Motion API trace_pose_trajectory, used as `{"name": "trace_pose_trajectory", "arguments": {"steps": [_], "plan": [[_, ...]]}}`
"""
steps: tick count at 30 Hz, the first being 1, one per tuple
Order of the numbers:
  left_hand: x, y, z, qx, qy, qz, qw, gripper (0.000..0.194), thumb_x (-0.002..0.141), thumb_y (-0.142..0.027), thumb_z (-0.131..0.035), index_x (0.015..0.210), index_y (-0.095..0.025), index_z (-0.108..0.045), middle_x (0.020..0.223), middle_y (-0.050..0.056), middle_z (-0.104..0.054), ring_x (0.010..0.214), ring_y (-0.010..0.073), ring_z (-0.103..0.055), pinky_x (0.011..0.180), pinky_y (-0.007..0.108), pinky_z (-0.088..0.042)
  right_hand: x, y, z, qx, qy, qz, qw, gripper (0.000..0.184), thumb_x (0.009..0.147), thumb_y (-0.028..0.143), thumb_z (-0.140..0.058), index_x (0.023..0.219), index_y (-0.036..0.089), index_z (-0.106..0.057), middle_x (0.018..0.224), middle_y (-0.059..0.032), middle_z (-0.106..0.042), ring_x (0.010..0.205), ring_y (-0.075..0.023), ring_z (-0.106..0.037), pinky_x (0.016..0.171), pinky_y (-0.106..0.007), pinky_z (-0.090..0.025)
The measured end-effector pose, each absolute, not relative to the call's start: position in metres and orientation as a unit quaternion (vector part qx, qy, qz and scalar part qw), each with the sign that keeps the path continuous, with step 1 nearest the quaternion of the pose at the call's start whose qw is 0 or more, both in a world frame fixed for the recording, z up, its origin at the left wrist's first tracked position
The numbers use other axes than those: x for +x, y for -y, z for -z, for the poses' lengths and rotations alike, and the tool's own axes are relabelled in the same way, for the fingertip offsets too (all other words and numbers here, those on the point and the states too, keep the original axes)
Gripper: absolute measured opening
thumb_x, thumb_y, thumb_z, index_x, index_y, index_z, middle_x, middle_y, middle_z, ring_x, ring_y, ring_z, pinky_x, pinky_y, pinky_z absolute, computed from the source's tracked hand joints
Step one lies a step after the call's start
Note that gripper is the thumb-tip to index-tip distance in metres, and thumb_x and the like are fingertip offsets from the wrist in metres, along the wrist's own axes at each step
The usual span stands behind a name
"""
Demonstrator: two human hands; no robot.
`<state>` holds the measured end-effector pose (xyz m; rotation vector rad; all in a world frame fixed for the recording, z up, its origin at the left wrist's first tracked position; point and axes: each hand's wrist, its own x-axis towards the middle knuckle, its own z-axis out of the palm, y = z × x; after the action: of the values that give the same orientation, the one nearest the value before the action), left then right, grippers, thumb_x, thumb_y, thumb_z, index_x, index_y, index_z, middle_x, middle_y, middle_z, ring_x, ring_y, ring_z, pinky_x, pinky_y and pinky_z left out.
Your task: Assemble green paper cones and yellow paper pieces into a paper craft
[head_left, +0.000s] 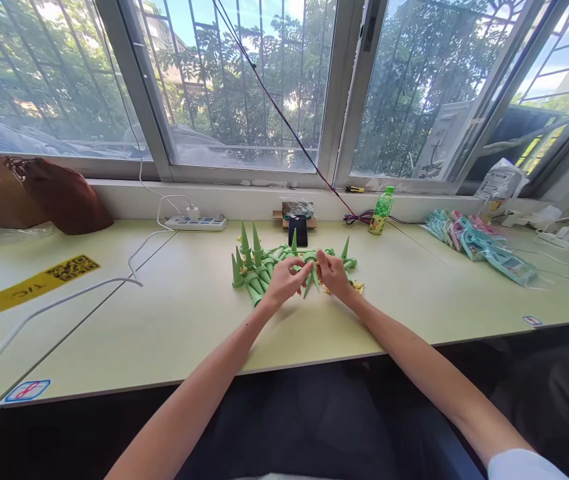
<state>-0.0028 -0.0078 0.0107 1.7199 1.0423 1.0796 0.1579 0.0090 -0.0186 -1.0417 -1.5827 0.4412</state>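
Note:
Over the middle of the table, my left hand (287, 281) and my right hand (333, 275) meet almost fingertip to fingertip. Between them a green cone-shaped piece (315, 280) points downward, pinched by the left thumb and fingers. My right hand is closed with its thumb on top; a small yellowish bit shows at its fingertips, too small to name. Several green cones (257, 241) stand upright left of the hands, and others lie beside them (264, 272). Another upright cone (345, 248) is behind the right hand. Yellow scraps (358, 288) lie partly hidden beside the right wrist.
Behind the cones lies a black phone (298, 233) against a small open box (309, 223). A green-capped bottle (381, 211) stands right of it. Packaged pastel items (484, 243) lie at right. A power strip (197, 223) and white cable (134, 280) are at left.

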Motion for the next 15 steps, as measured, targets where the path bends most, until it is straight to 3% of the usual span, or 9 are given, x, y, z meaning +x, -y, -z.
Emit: {"name": "trace_pose_trajectory", "arguments": {"steps": [5, 12, 15], "plan": [[-0.0036, 0.0046, -0.0080, 0.691, -0.402, -0.426, 0.423, 0.045, 0.074, -0.056, -0.075, 0.087, -0.015, -0.063, 0.063, 0.001, -0.062, 0.040, 0.0117, -0.056, 0.034, 0.022, -0.036, 0.1581, -0.0086, 0.0178, -0.457, 0.657, -0.209, 0.562, 0.069, 0.093, 0.079, -0.033, 0.049, 0.025, -0.036, 0.044, -0.0004, -0.040, 0.042, -0.0135, -0.038, 0.044, -0.032, -0.034], [-0.0038, 0.0055, -0.0069, 0.698, -0.372, -0.430, 0.435, 0.040, 0.071, -0.044, -0.077, 0.092, -0.017, -0.056, 0.102, 0.006, -0.066, 0.043, 0.0045, -0.054, 0.036, 0.020, -0.039, 0.1565, -0.0083, 0.0169, -0.449, 0.634, -0.275, 0.567, 0.071, 0.090, 0.081, -0.037, 0.047, 0.024, -0.037, 0.040, 0.0011, -0.039, 0.038, -0.0111, -0.036, 0.039, -0.029, -0.030], [-0.0039, 0.0052, -0.0058, 0.707, -0.363, -0.435, 0.424, 0.035, 0.073, -0.038, -0.074, 0.093, -0.018, -0.054, 0.108, 0.005, -0.062, 0.044, 0.0033, -0.053, 0.036, 0.019, -0.040, 0.1552, -0.0093, 0.0153, -0.431, 0.622, -0.353, 0.550, 0.071, 0.089, 0.083, -0.035, 0.046, 0.026, -0.031, 0.037, 0.0021, -0.033, 0.033, -0.0106, -0.030, 0.035, -0.030, -0.025]]}}
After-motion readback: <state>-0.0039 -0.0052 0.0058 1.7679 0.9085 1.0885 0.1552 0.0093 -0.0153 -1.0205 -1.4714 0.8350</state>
